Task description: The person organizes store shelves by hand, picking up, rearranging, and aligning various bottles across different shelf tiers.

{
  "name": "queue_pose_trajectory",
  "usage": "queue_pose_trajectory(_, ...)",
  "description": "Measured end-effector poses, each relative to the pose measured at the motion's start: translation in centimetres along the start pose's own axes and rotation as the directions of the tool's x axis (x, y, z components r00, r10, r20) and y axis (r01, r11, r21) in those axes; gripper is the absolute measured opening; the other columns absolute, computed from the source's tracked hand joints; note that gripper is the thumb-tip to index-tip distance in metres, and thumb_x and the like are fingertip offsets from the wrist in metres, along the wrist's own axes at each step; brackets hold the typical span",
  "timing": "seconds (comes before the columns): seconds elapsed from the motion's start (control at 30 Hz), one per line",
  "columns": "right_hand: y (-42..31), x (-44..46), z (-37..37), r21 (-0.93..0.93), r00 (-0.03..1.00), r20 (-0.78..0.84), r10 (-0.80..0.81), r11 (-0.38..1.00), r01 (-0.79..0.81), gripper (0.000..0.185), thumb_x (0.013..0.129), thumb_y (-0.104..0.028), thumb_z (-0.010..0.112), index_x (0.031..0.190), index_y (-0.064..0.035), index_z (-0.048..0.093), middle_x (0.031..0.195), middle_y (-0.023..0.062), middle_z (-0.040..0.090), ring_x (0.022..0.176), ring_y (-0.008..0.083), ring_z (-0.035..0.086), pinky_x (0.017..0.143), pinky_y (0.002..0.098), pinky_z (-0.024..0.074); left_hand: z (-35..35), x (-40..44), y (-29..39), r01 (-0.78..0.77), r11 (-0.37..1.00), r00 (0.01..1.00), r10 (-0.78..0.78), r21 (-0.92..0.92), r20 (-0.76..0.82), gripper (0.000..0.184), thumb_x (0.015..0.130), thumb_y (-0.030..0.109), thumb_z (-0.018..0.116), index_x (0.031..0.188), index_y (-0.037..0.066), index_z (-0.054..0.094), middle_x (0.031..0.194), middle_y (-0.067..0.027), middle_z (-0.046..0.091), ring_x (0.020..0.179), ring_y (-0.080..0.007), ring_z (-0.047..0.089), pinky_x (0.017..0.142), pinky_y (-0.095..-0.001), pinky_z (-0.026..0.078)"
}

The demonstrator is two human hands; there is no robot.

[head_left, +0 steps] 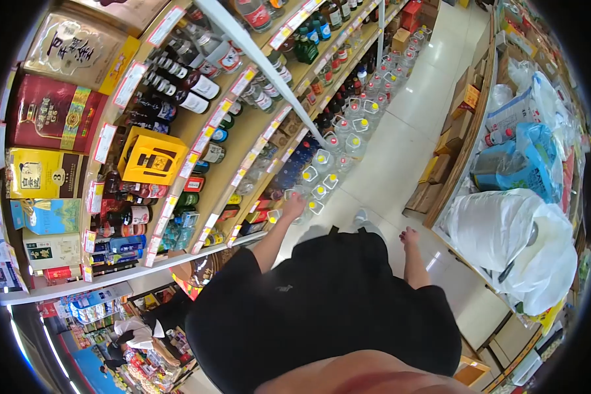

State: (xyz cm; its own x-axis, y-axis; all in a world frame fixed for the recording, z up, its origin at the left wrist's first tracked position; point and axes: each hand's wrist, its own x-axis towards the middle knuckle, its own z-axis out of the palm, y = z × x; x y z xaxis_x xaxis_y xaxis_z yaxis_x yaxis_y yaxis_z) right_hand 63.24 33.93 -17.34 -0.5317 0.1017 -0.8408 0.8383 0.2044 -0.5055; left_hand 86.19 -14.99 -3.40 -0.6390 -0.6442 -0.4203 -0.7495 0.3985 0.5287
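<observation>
My left grip (295, 207) is down at the lower end of the shelf, among the clear jugs (322, 157); its fingers are turned away from my view, so I cannot tell if it is holding a handle or only touching one. The right grip (410, 238) hangs in the air over the floor (389, 141), its fingers loosely curled and a little apart.

The jugs stand in rows on the floor along the foot of the shelf. They are transparent, with looped pale handles around round yellow caps; farther along the aisle, some caps are red.

Above them, the shelf (210, 190) carries glass bottles, dark and clear, lying sideways in my view. White price labels (103, 142) with yellow and red marks follow its curved edges, too small for me to read. A bright yellow box (152, 157) bears a brown emblem. On the left, a golden box (72, 49) shows large dark Chinese characters, a dark red box (56, 113) has a gold band, and another yellow box (43, 174) carries the figure 3.

To the right, a wooden-edged surface (469, 131) holds a white plastic bag (492, 226), crinkled and bulging, beside a shiny blue bag (525, 161).
</observation>
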Motion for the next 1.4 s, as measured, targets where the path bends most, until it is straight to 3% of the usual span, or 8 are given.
queue_pose_trajectory(0.23, -4.3, 0.7, -3.4, 0.176, 0.999, -0.033, -0.014, 0.984, 0.019, 0.024, 0.098, -0.022, 0.059, 0.11, -0.0015, 0.057, 0.083, 0.0118, 0.066, 0.058, 0.0186, 0.062, 0.052, 0.0309, 0.0513, -7.5, 15.8, 22.2, -0.203, 0.972, 0.947, 0.164, -0.116, -0.277, 0.058, 0.085, 0.031, 0.074, 0.132, 0.002, 0.057, 0.116, -0.0223, 0.065, 0.109, -0.0384, 0.064, 0.093, -0.0465, 0.051)
queue_pose_trajectory(0.3, -2.9, 1.2, -3.1, 0.172, 0.996, -0.064, 0.069, 0.983, -0.057, 0.023, 0.098, -0.022, 0.06, 0.107, -0.0017, 0.058, 0.082, 0.0123, 0.066, 0.058, 0.0197, 0.062, 0.051, 0.0322, 0.052, -10.8, 20.6, 26.8, -0.478, 0.872, 0.667, 0.436, 0.101, -0.605, 0.06, 0.081, 0.029, 0.077, 0.129, 0.001, 0.057, 0.119, -0.0227, 0.063, 0.11, -0.0401, 0.061, 0.096, -0.0472, 0.049)
queue_pose_trajectory(0.43, 0.1, 0.9, -0.9, 0.106, 0.95, -0.093, 0.299, 0.951, -0.289, 0.025, 0.101, -0.024, 0.058, 0.119, -0.0068, 0.061, 0.089, 0.0148, 0.069, 0.07, 0.0265, 0.067, 0.066, 0.0427, 0.0607, -17.0, 28.9, 34.1, -0.452, 0.863, 0.526, 0.461, 0.224, -0.715, 0.084, 0.077, 0.031, 0.082, 0.145, 0.0, 0.044, 0.136, -0.0246, 0.054, 0.132, -0.0445, 0.046, 0.109, -0.0503, 0.04)
queue_pose_trajectory(0.47, 0.4, 1.5, -1.1, -0.634, 0.974, 0.188, 0.123, 0.773, 0.025, 0.026, 0.101, -0.023, 0.058, 0.118, -0.0048, 0.063, 0.092, 0.0155, 0.07, 0.074, 0.0257, 0.067, 0.07, 0.0414, 0.0597, -17.5, 30.8, 34.7, -0.41, 0.88, 0.524, 0.441, 0.238, -0.729, 0.088, 0.077, 0.032, 0.083, 0.146, -0.002, 0.041, 0.138, -0.0255, 0.053, 0.133, -0.0454, 0.045, 0.111, -0.0507, 0.038)
queue_pose_trajectory(0.5, 0.3, 1.7, -1.1, -0.884, 0.891, 0.449, -0.067, 0.114, 0.453, 0.027, 0.101, -0.022, 0.057, 0.117, -0.0029, 0.065, 0.095, 0.0161, 0.071, 0.078, 0.0248, 0.067, 0.074, 0.0401, 0.0587, -18.1, 32.9, 35.4, -0.37, 0.895, 0.517, 0.42, 0.248, -0.746, 0.092, 0.076, 0.034, 0.084, 0.147, -0.003, 0.039, 0.141, -0.0264, 0.052, 0.133, -0.0463, 0.044, 0.113, -0.0511, 0.036)
queue_pose_trajectory(0.53, -0.6, 2.2, -0.2, -0.88, 0.878, 0.465, -0.111, 0.051, 0.473, 0.027, 0.1, -0.023, 0.058, 0.117, -0.0026, 0.066, 0.095, 0.0159, 0.071, 0.079, 0.025, 0.067, 0.075, 0.0401, 0.0585, -18.8, 34.9, 36.5, -0.334, 0.908, 0.504, 0.4, 0.254, -0.766, 0.096, 0.075, 0.035, 0.085, 0.148, -0.005, 0.036, 0.143, -0.0273, 0.05, 0.134, -0.0473, 0.044, 0.115, -0.0514, 0.034)
queue_pose_trajectory(0.77, -10.4, 5.7, 2.3, -0.627, 0.978, 0.158, -0.134, 0.752, 0.205, 0.032, 0.095, -0.025, 0.064, 0.114, -0.0006, 0.067, 0.093, 0.0146, 0.072, 0.082, 0.0258, 0.07, 0.077, 0.0399, 0.0573, -20.5, 42.0, 37.2, -0.169, 0.985, 0.732, 0.099, -0.038, -0.674, 0.097, 0.077, 0.048, 0.083, 0.147, -0.004, 0.04, 0.143, -0.0317, 0.051, 0.133, -0.0469, 0.048, 0.112, -0.0541, 0.038)
queue_pose_trajectory(1.4, -30.4, 14.4, 5.9, -0.691, 0.958, 0.165, -0.234, 0.666, 0.282, 0.048, 0.085, -0.031, 0.074, 0.116, 0.0051, 0.071, 0.105, 0.0196, 0.076, 0.101, 0.0271, 0.073, 0.09, 0.0356, 0.054, -21.1, 43.8, 35.9, -0.134, 0.976, 0.785, 0.211, 0.173, -0.582, 0.069, 0.083, 0.052, 0.078, 0.128, 0.002, 0.064, 0.122, -0.0255, 0.067, 0.109, -0.0455, 0.064, 0.095, -0.0539, 0.05)
